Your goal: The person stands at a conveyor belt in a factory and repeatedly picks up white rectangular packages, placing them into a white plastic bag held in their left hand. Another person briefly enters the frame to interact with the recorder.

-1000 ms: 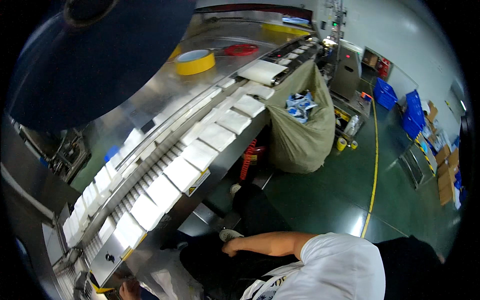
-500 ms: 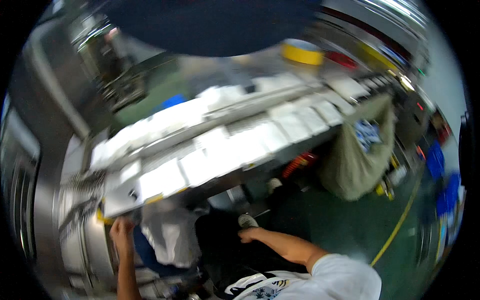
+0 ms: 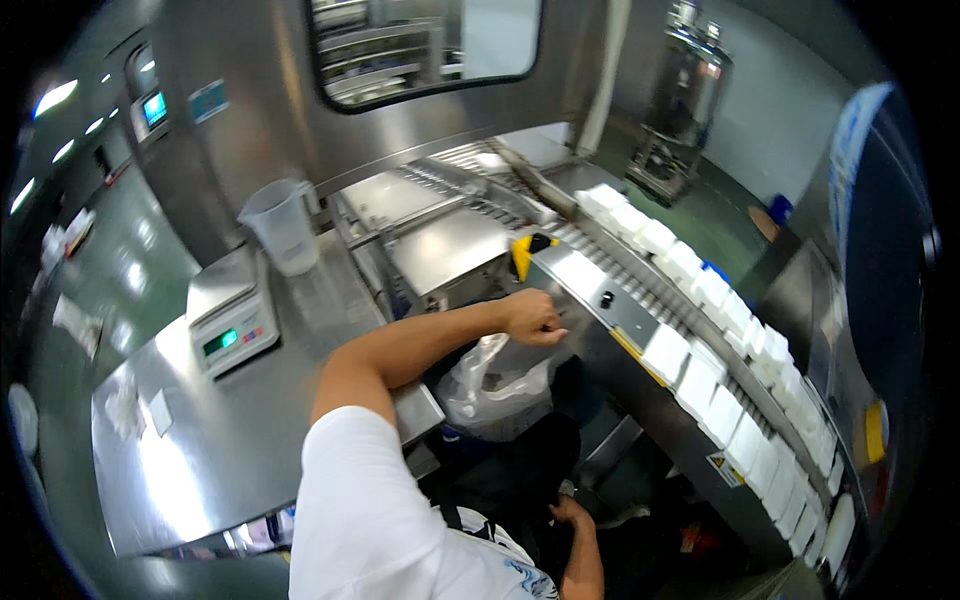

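My left hand [image 3: 535,318] is held in a loose fist beside the near end of the conveyor [image 3: 640,338], and nothing shows in its fingers. Just below it, a clear plastic bag [image 3: 500,392] hangs over a bin, its mouth crumpled. Low by my lap is my right hand [image 3: 570,512], its fingers partly hidden against dark clothing. Along the conveyor's near side lie white rectangular packs [image 3: 722,412] in a line. A second row of white packs [image 3: 680,262] runs along the far side, past a metal divider.
A steel table [image 3: 260,420] on the left bears a digital scale [image 3: 232,310], a translucent measuring jug [image 3: 282,228] and a white slip [image 3: 160,412]. Behind stands a large steel machine [image 3: 250,100] with a window. A dark round shape [image 3: 890,240] blocks the far right.
The view has swung left, bringing the steel table, scale and jug into sight. My left forearm now reaches across to the right. My right hand is lower in view, by my lap.
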A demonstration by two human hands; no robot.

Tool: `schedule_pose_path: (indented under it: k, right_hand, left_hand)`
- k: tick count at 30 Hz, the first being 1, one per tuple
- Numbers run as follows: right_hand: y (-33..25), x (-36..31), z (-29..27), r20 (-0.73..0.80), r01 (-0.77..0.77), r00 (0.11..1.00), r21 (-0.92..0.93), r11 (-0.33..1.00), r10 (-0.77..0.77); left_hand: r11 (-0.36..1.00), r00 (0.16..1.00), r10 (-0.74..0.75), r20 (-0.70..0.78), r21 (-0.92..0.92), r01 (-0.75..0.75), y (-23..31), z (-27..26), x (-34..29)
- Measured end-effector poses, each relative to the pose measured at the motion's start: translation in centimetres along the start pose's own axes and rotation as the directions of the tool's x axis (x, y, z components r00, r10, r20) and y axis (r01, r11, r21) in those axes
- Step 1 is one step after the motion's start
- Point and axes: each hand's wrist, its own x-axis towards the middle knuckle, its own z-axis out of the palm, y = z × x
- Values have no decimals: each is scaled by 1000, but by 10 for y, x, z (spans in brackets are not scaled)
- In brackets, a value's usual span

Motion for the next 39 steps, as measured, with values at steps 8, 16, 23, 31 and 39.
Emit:
schedule_pose_path:
  k: [8, 16, 23, 31, 39]
  right_hand:
    - [7, -6, 4, -32, 144, 989, -26, 989, -145]
    - [58, -17, 39, 90, 16, 996, 87, 996, -23]
    - [30, -48, 32, 33, -73, 997, 34, 997, 72]
    - [44, -86, 35, 59, -259, 966, 214, 942, 252]
    - [43, -113, 90, -36, -305, 943, 305, 902, 331]
  left_hand:
    - [986, 995, -88, -53, 140, 94, 8, -9, -9]
    - [966, 981, -170, -87, 180, 184, 4, -12, -23]
    - [977, 991, -133, 24, 170, 128, -16, 8, -35]
    - [989, 986, 106, 125, -111, -92, 15, 27, 23]
    - [974, 969, 128, 210, -209, -83, 51, 6, 38]
